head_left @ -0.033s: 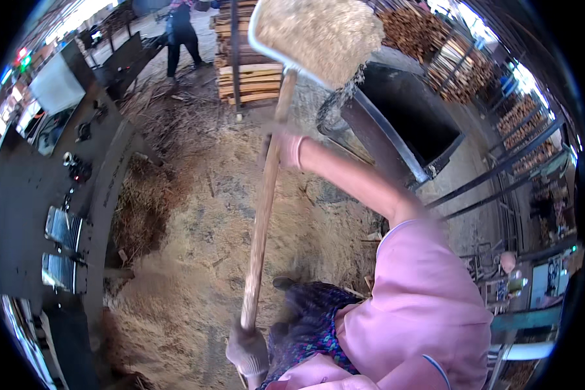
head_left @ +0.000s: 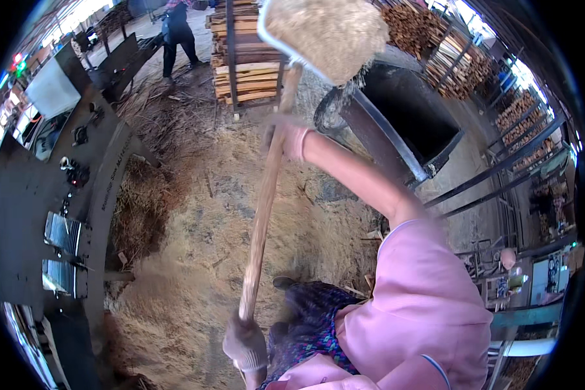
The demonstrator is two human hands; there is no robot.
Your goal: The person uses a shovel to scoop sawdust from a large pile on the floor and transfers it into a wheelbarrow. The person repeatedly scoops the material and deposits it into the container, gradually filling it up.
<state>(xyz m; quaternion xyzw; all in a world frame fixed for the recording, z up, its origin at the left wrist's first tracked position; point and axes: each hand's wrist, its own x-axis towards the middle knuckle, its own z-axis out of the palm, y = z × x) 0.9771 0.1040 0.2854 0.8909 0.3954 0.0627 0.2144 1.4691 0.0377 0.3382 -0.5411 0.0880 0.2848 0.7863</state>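
A shovel with a long wooden handle (head_left: 261,227) slants up through the middle of the view. Its pale-rimmed scoop (head_left: 264,29) is heaped with sawdust (head_left: 328,36), some of it trickling off the right edge. My left hand (head_left: 246,343), in a knit glove, is wrapped round the handle's lower end. Farther up, my right hand (head_left: 286,138) grips the shaft, gloved with a pink cuff and slightly blurred. Just beyond it on the right is a dark open-topped metal bin (head_left: 396,146), its near rim close below the scoop; the inside is in shadow.
Sawdust covers the floor (head_left: 201,260). Along the left runs a dark metal machine (head_left: 19,214). Stacked wood (head_left: 244,71) stands behind the scoop, with further wood piles (head_left: 465,68) at the far right. Another person (head_left: 177,39) stands at the far left. Metal bars (head_left: 494,172) cross on the right.
The scoop and my right hand have shifted very slightly right. My left hand has moved a touch up and left. Both keep their hold on the shovel.
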